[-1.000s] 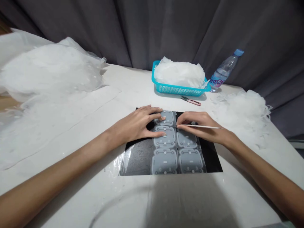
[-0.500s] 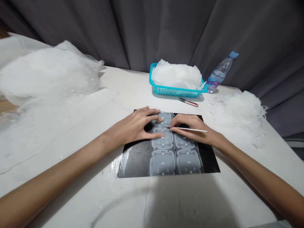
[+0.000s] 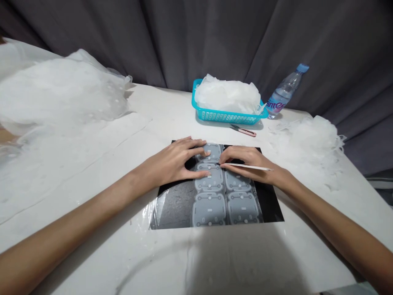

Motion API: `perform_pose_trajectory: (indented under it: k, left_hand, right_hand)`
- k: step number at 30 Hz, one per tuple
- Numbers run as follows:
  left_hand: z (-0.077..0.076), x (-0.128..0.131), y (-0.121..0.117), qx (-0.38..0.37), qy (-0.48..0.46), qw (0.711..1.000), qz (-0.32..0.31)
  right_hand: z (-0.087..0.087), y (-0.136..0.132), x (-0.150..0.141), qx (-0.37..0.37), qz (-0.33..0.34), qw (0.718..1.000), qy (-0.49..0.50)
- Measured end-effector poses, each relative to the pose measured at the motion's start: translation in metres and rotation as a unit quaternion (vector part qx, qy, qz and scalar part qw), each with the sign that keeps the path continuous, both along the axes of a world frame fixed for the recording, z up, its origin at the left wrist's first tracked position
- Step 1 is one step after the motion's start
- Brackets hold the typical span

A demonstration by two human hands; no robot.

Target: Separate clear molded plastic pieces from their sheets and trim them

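Note:
A black sheet (image 3: 270, 205) lies on the table under several rounded grey panels (image 3: 210, 205) with small pale marks, set in two columns. Clear, glossy film shows around the panels and over the sheet's left side. My left hand (image 3: 176, 162) rests palm down from the left, fingers spread, with its thumb and fingertips on the upper left panels. From the other side, my right hand (image 3: 250, 157) pinches a thin white pen-like tool (image 3: 251, 166). Its tip end touches or nearly touches the gap between the top and middle left panels; the exact tip is hard to make out.
Behind the sheet stands a blue basket (image 3: 230, 116) filled with white, thin material. Thread snips (image 3: 244, 130) lie before it, and a water bottle (image 3: 284, 92) stands beside it. White filmy heaps lie left (image 3: 67, 90) and right (image 3: 316, 139). A grey curtain (image 3: 215, 37) hangs behind.
The whole view has shifted very slightly. Both hands, the white tool and the panels keep the same places relative to each other.

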State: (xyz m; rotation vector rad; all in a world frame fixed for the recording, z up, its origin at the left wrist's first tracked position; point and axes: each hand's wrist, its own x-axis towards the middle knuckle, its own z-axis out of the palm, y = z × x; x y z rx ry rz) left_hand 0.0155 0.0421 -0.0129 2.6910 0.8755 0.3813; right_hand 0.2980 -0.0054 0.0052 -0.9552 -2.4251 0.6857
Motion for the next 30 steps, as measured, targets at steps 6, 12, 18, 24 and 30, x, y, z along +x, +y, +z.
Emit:
perform_pose_trajectory:
  k: [6,12,18,24,30]
  left_hand:
    - [-0.003,-0.001,0.001,0.010,0.003,1.000,0.000]
    - [0.000,-0.001,0.000,0.004,0.007,1.000,0.000]
    - [0.001,-0.001,-0.001,0.008,0.013,1.000,0.001]
    - [0.000,-0.001,-0.001,0.001,0.004,1.000,0.003]
    - [-0.001,0.000,0.000,0.003,0.000,1.000,-0.002]
  right_hand:
    - [0.016,-0.002,0.007,-0.050,-0.025,0.996,0.064]
    - [0.005,0.000,0.004,-0.040,0.000,0.997,0.062]
    - [-0.007,0.001,0.000,-0.023,0.002,0.999,0.039]
    - [-0.008,0.001,0.001,-0.005,0.000,0.999,0.033]
    - [-0.005,0.002,0.000,0.034,0.014,0.999,0.014]
